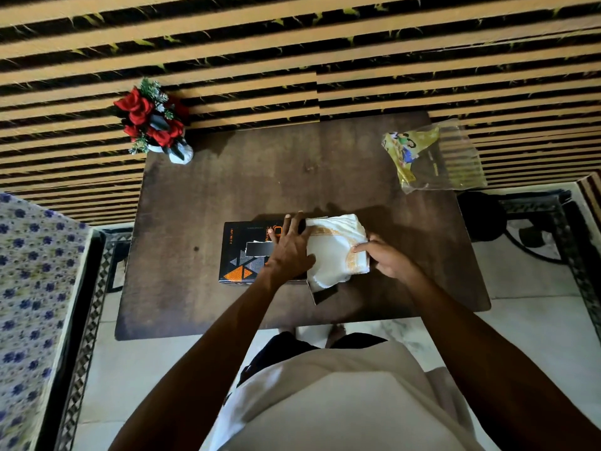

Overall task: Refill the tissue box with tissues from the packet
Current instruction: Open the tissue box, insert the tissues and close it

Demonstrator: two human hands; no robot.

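Observation:
A black tissue box [239,255] with orange triangles lies flat on the brown table [260,177], its right end open with a flap [323,294] hanging out. A stack of white tissues [333,250] with a pale orange pattern sticks out of that open end. My left hand [291,247] presses flat on the box top at the open end, its thumb on the tissues. My right hand [387,255] grips the stack's right edge. The clear and yellow packet [432,156] lies crumpled at the table's far right corner.
A vase of red artificial flowers [153,122] stands on the table's far left corner. A striped orange and black rug [292,53] lies beyond the table. A flowered cloth [32,288] covers furniture on the left. A dark metal stand [527,222] sits to the right.

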